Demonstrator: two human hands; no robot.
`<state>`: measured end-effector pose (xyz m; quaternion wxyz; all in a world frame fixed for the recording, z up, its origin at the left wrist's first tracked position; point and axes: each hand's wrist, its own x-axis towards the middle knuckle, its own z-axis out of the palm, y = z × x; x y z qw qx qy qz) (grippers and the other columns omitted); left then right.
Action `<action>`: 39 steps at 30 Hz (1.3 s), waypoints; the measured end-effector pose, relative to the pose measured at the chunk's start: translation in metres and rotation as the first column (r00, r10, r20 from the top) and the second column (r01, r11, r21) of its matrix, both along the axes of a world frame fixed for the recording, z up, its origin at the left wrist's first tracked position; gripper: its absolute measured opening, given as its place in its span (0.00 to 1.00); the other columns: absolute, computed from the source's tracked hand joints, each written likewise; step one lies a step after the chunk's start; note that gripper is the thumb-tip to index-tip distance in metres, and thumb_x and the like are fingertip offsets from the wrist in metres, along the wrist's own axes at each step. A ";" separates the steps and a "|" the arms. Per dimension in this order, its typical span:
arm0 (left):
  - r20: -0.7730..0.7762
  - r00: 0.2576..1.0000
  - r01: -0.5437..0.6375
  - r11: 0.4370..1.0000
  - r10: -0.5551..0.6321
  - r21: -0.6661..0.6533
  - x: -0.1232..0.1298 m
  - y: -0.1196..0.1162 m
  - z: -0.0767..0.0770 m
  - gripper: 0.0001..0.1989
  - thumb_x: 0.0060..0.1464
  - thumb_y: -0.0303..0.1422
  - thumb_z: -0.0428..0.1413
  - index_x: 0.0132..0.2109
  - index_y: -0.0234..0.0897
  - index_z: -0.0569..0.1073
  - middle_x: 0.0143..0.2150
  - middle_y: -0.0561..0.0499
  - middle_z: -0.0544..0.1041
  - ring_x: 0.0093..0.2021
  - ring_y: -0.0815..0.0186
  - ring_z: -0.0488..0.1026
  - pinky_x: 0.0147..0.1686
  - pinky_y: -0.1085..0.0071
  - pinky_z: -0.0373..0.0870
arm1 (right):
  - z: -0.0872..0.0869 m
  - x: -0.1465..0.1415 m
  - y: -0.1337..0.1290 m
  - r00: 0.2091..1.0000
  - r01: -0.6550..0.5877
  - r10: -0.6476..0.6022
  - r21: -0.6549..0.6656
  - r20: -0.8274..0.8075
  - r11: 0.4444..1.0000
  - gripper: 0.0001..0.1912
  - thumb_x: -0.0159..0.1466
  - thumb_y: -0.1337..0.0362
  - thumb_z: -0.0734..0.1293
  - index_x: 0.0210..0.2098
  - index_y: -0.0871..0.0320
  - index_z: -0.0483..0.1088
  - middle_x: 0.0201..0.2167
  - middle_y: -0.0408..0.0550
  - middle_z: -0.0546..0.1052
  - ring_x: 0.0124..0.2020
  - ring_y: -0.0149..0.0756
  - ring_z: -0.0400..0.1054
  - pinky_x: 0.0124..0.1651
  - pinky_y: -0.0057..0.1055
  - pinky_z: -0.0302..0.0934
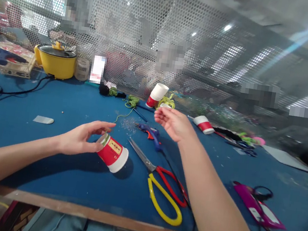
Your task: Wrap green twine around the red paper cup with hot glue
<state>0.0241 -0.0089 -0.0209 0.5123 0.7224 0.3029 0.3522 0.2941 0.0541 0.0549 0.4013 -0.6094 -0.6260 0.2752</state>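
Observation:
A red and white paper cup [112, 153] is tilted on its side near the front of the table, with some green at its left end. My left hand [84, 138] is at that end, thumb against the cup and the other fingers curved above it. Green yarn [121, 117] runs from near these fingertips to a small green bundle [132, 101]. My right hand [174, 124] is raised above the blue glue gun [152, 134], its fingers drawn together; what they hold, if anything, is hidden. Large scissors [150, 167] with red and yellow handles lie partly open between my arms.
Stacked paper cups [157, 95] stand at the back, and another cup [204, 124] lies to their right. A yellow pot [55, 61], a jar [82, 69] and another glue gun [8, 56] are back left. A purple packet [259, 206] and cables lie right.

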 end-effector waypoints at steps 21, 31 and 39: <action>0.050 0.997 -0.059 0.981 0.051 0.184 0.000 0.007 -0.006 0.32 0.49 0.27 0.55 0.60 0.44 0.55 0.54 0.43 0.61 0.53 0.59 0.63 0.51 0.61 0.64 | -0.034 0.004 -0.059 0.995 -0.078 0.083 -0.093 0.050 0.993 0.10 0.53 0.60 0.66 0.30 0.61 0.68 0.18 0.42 0.69 0.20 0.30 0.63 0.23 0.26 0.58; 0.202 0.979 -0.042 0.999 0.039 0.011 -0.002 0.017 -0.012 0.33 0.48 0.30 0.58 0.60 0.49 0.56 0.53 0.46 0.61 0.51 0.61 0.62 0.48 0.61 0.66 | -0.032 -0.036 -0.103 0.938 -0.282 0.288 -0.062 0.190 0.957 0.10 0.57 0.61 0.64 0.34 0.61 0.73 0.18 0.44 0.73 0.19 0.31 0.66 0.23 0.26 0.62; 0.187 0.982 -0.035 0.999 0.039 -0.023 0.000 0.016 -0.008 0.33 0.48 0.30 0.58 0.60 0.48 0.55 0.52 0.46 0.61 0.51 0.60 0.62 0.47 0.61 0.66 | -0.037 -0.037 -0.105 0.896 -0.363 0.312 0.118 0.318 0.924 0.08 0.57 0.64 0.65 0.35 0.57 0.73 0.33 0.46 0.79 0.33 0.38 0.72 0.38 0.31 0.66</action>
